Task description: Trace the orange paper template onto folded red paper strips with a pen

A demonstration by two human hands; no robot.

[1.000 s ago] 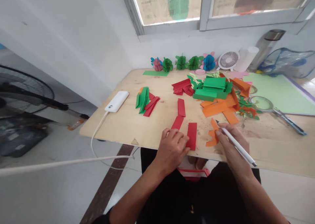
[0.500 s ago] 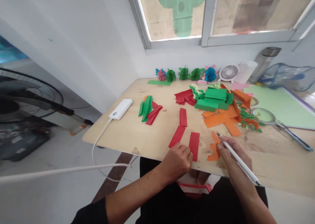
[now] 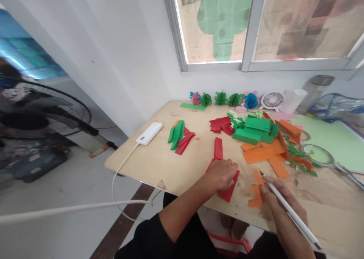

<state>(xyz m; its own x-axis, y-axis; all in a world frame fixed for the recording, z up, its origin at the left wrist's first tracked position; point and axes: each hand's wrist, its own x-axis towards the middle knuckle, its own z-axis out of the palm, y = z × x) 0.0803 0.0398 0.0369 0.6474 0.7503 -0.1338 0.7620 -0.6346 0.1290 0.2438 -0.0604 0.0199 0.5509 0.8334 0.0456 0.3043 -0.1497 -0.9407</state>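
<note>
My left hand [image 3: 223, 174] is closed over a red paper strip [image 3: 228, 193] near the table's front edge, its curled fingers on the strip's upper part. Partly under that hand lies a second red strip, with another red strip [image 3: 218, 148] just beyond it. A white pen [image 3: 292, 212] is held in my right hand [image 3: 284, 200], its dark tip pointing away from me. The fingers of that hand also touch an orange paper cutout [image 3: 257, 192] with a notched edge. Red folded papers [image 3: 220, 124] lie further back.
Green folded papers [image 3: 256, 129] and orange strips [image 3: 263, 154] are piled centre right, beside a roll of tape [image 3: 317, 154]. To the left lie green and red strips [image 3: 178, 135] and a white power bank [image 3: 149, 133]. Paper flowers and a small fan [image 3: 273, 99] line the wall.
My left hand has moved right, onto the nearest red strip, which now lies more slanted. My right hand keeps the pen and the orange cutout. The whole view has shifted.
</note>
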